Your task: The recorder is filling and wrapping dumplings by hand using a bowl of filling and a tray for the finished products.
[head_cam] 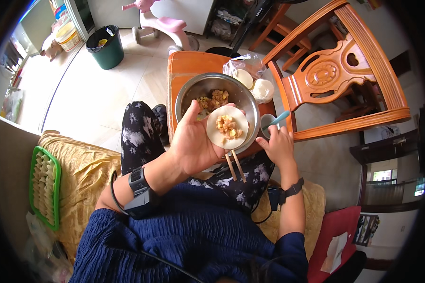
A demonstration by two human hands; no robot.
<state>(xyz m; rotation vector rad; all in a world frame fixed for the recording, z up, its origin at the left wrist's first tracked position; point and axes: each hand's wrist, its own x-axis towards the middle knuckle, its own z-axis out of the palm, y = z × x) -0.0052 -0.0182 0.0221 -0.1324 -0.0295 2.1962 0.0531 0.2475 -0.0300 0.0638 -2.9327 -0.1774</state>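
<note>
My left hand (198, 141) is palm up and holds a round dough wrapper (213, 131) with a lump of meat and corn filling (229, 128) on it. Below it stands a steel mixing bowl (253, 102) with more filling (212, 100) inside. Two wooden chopsticks (236, 165) stick out under the bowl's near rim. At the right, my right hand (279, 143) is beside a small cup (264, 122) with a blue-handled utensil (279, 119) in it; whether the fingers touch the handle or cup I cannot tell. Stacked wrappers (263, 91) lie by a clear plastic bag (248, 64).
The bowl stands on a wooden stool or chair seat (184, 63). A carved wooden chair (322, 76) is close on the right. A green tray (58, 184) of dumplings (44, 184) lies on the yellow-covered seat (85, 159) at left. A bin (108, 53) and a pink ride-on toy (168, 24) stand beyond.
</note>
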